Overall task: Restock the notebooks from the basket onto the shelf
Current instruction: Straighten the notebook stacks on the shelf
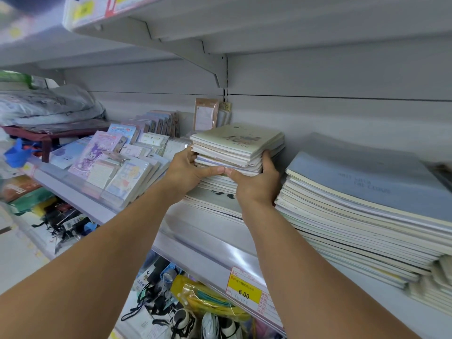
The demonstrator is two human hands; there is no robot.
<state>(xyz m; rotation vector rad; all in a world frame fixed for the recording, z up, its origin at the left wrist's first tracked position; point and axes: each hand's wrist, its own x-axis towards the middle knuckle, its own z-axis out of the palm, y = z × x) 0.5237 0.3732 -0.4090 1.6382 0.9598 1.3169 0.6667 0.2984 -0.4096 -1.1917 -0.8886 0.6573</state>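
Setting: grey store shelf [210, 243] running across the middle of the frame, another shelf board overhead at the top
Notebooks: small stack of notebooks [238, 148] sitting at center frame, on top of a wider, flatter pile on that shelf
Left hand [186, 172]: wrapped round the stack's left edge, fingers tucked in at the side, thumb laid along the front
Right hand [256, 182]: clamped on the stack's right front corner, fingers up the right side, thumb along the front
Thumbs: tips nearly meeting at the front of the stack, can't tell if actually touching
Right of frame: bigger pile with a blue-grey notebook [381, 182] on top, just beside the right hand
Left of center: packs of sticker pads [115, 172] leaning in rows, cartoon covers
Upper left: folded grey fabric [49, 106] over a dark red rack
Price tag [244, 289]: yellow, reads 6.00, on the shelf lip at lower center
Lower shelf: yellow pouch [203, 297] and tangled black cords, pretty blurry
Basket: nowhere in shot
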